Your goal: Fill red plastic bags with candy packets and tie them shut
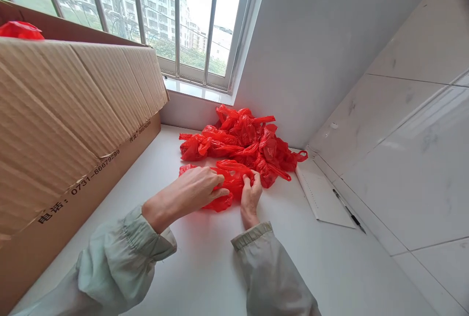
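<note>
We are gripping a red bag (231, 182), left hand (198, 189) and right hand (251, 199) both closed on it; box (73, 111) crowding left, counter (322, 267) lying open nearer us.

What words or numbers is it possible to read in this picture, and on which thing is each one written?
"电话: 0731-86679299" on the side of the cardboard box.
"传真: 86679298" further along the same side; small, last digits uncertain.
No readable text on the sheet of paper beside the pen.
No print on the red plastic bag gripped by the left hand and right hand.
</note>
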`<state>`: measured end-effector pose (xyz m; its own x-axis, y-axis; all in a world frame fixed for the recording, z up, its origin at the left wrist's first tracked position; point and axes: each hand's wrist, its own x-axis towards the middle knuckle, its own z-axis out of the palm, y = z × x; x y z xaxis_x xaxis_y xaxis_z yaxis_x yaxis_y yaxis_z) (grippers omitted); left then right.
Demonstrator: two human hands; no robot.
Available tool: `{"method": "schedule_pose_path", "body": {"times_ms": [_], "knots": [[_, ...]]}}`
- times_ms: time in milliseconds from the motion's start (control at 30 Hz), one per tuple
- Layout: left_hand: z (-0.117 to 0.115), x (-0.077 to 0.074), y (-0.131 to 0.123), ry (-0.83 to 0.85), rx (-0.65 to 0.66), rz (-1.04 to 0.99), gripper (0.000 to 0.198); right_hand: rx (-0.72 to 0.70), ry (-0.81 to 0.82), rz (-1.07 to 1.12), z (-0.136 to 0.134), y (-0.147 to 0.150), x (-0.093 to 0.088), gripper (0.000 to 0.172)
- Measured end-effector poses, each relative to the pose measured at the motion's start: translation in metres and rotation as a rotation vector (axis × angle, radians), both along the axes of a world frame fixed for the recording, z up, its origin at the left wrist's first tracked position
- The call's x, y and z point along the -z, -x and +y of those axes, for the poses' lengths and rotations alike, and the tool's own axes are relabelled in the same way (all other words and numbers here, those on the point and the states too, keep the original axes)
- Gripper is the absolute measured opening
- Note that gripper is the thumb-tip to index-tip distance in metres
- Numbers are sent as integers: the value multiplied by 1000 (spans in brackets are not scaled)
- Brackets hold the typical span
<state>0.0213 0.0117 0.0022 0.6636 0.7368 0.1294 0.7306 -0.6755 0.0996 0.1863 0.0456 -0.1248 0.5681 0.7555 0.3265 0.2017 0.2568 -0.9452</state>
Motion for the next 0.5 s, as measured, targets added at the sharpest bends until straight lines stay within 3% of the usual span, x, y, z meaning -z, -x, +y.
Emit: {"method": "schedule_pose_path", "body": {"times_ms": [133, 267, 500], "knots": [[9, 7, 1, -7, -157, 126, 34, -27, 3, -31, 0, 1, -2, 20], [22, 7, 11, 82, -209, 229, 33, 17, 16, 26, 5, 0, -2, 23], [39, 12, 31, 112, -298, 120, 30, 53, -10, 138, 8, -3, -5, 23]]}}
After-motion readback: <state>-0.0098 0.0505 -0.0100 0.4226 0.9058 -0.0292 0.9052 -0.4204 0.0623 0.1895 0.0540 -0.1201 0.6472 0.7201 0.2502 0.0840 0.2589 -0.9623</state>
